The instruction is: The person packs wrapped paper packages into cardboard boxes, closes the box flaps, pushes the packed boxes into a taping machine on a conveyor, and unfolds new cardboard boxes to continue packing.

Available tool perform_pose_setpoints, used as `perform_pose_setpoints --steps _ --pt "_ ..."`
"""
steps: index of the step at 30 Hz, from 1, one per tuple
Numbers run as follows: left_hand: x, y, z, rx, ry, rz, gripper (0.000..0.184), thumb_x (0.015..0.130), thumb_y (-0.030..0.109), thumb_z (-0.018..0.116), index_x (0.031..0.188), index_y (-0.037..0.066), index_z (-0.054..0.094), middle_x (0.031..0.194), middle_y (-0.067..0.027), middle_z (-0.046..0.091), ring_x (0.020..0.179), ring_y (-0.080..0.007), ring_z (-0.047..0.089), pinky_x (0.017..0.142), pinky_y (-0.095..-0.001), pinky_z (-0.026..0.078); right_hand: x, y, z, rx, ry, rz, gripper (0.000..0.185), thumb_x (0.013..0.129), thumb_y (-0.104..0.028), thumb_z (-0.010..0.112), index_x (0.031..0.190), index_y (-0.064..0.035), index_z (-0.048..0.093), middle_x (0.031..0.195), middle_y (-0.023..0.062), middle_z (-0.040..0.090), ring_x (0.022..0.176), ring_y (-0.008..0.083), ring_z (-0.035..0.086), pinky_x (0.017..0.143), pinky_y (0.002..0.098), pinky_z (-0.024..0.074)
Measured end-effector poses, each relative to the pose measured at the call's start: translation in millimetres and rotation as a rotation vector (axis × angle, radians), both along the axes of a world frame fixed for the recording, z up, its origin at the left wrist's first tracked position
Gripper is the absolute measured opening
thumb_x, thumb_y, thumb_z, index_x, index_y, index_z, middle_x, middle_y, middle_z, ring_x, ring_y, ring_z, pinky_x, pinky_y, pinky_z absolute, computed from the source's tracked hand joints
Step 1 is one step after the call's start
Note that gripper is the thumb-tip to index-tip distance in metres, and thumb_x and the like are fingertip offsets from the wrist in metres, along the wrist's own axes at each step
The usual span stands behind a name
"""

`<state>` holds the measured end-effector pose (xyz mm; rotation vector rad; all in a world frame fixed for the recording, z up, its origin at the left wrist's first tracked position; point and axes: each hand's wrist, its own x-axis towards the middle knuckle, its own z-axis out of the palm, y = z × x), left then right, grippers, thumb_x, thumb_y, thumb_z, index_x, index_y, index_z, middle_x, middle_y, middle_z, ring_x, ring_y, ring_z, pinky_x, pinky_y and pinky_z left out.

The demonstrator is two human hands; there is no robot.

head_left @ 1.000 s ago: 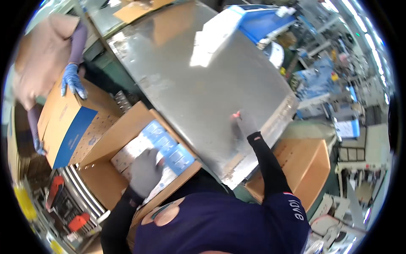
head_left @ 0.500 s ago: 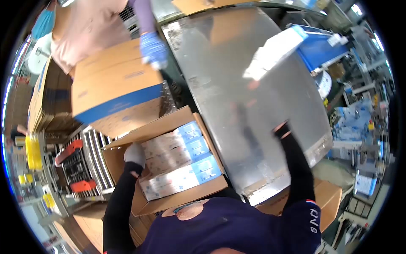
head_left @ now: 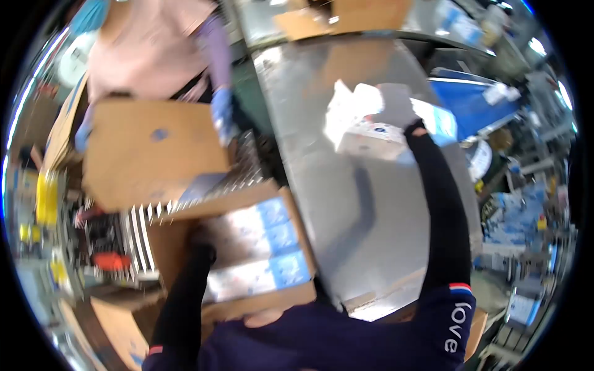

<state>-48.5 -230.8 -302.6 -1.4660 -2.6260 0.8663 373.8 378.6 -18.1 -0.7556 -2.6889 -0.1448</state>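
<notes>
Sitting low in the open cardboard carton, the left grip is beside the white-and-blue boxes, closure too dim to tell; across on the table, the right grip tops another white-and-blue box, finger closure unreadable!

Your right hand has moved from over bare tabletop onto the white-and-blue packages, which now lie turned and nearer you. Your left hand has dropped from plain view into shadow inside the open carton. The co-worker's carton has tipped, a broad plain face now toward you.
</notes>
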Motion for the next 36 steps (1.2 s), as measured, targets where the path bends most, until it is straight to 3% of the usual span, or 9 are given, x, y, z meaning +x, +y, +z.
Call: perform_pose_setpoints --steps 8,10,12,15,16,22,26,30,36 --pt "41.9 24.6 48.0 -0.175 -0.206 0.487 0.033 0.101 0.023 0.042 0.117 0.012 0.069 0.108 -0.0116 0.073 0.098 -0.0283 0.071 0.077 -0.0406 0.057 94.1 -109.1 -4.1 -0.521 0.046 -0.325 0.08 0.068 -0.026 0.083 0.134 0.0004 0.047 0.117 0.0189 0.065 0.11 0.0312 0.064 0.092 0.0387 0.0497" --pt "31.2 29.5 37.1 -0.029 0.095 0.158 0.031 0.098 0.022 0.046 0.116 0.013 0.071 0.11 -0.0106 0.073 0.1 -0.0291 0.071 0.077 -0.0412 0.056 108.8 -141.0 24.0 -0.74 0.253 -0.38 0.075 0.07 -0.019 0.081 0.134 0.0014 0.047 0.116 0.017 0.064 0.108 0.0246 0.062 0.091 0.036 0.0494" --pt "26.8 64.2 145.6 0.084 -0.329 0.275 0.03 0.094 0.023 0.048 0.104 0.01 0.074 0.104 -0.0141 0.074 0.095 -0.0314 0.071 0.076 -0.0441 0.055 101.5 -190.8 73.3 -0.903 0.473 -0.256 0.074 0.072 -0.014 0.08 0.135 0.0021 0.046 0.117 0.0156 0.062 0.107 0.0208 0.059 0.092 0.0351 0.0486" --pt "7.3 61.9 270.1 0.349 -0.39 -0.272 0.017 0.086 0.014 0.057 0.081 0.006 0.07 0.084 -0.016 0.071 0.08 -0.0339 0.07 0.067 -0.0448 0.055 62.4 -280.5 140.9 -0.605 0.459 -0.084 0.076 0.073 -0.02 0.082 0.136 0.0014 0.046 0.12 0.015 0.061 0.109 0.0226 0.061 0.092 0.0368 0.0494" --pt "36.0 67.4 356.1 0.307 -0.361 -0.005 0.012 0.085 0.012 0.057 0.084 0.006 0.068 0.081 -0.0171 0.067 0.076 -0.0361 0.066 0.068 -0.0451 0.054 55.0 -298.4 149.0 -0.482 0.442 0.046 0.077 0.072 -0.022 0.083 0.136 0.0007 0.046 0.12 0.0147 0.061 0.11 0.0236 0.061 0.092 0.0374 0.0499" --pt "55.1 -36.9 479.3 0.988 -0.087 0.285 0.012 0.089 0.018 0.061 0.091 0.006 0.061 0.073 -0.016 0.064 0.068 -0.0362 0.064 0.061 -0.0463 0.048 -120.0 -391.4 104.5 -0.442 0.242 0.647 0.069 0.075 -0.042 0.081 0.125 -0.0014 0.054 0.094 0.0124 0.061 0.083 0.0302 0.063 0.073 0.0413 0.0505" --pt "108.3 -15.2 463.1 1.21 -0.077 0.03 0.009 0.089 0.014 0.064 0.093 0.009 0.059 0.069 -0.0135 0.061 0.06 -0.0299 0.064 0.056 -0.0428 0.049 -181.9 -432.5 -14.3 -0.252 -0.216 0.759 0.076 0.073 -0.046 0.077 0.126 0.0036 0.053 0.097 0.0161 0.062 0.086 0.0313 0.062 0.073 0.0432 0.0479" --pt "137.6 34.3 369.5 0.581 -0.165 -0.056 0.02 0.09 0.026 0.06 0.097 0.007 0.059 0.078 -0.0083 0.063 0.066 -0.0274 0.063 0.059 -0.0383 0.049 -171.1 -439.0 -72.1 -0.444 -0.324 0.744 0.075 0.068 -0.043 0.078 0.122 0.004 0.055 0.099 0.0182 0.062 0.089 0.0346 0.061 0.075 0.0441 0.0473" --pt "138.3 34.1 209.0 0.345 -0.62 -0.3 0.081 0.089 0.062 0.055 0.134 -0.006 0.051 0.12 -0.0208 0.06 0.109 -0.035 0.055 0.101 -0.0512 0.037 -103.5 -414.0 -60.9 -0.468 -0.178 0.507 0.077 0.086 -0.053 0.063 0.136 0.004 0.049 0.122 0.0191 0.057 0.12 0.0343 0.05 0.103 0.049 0.0365"
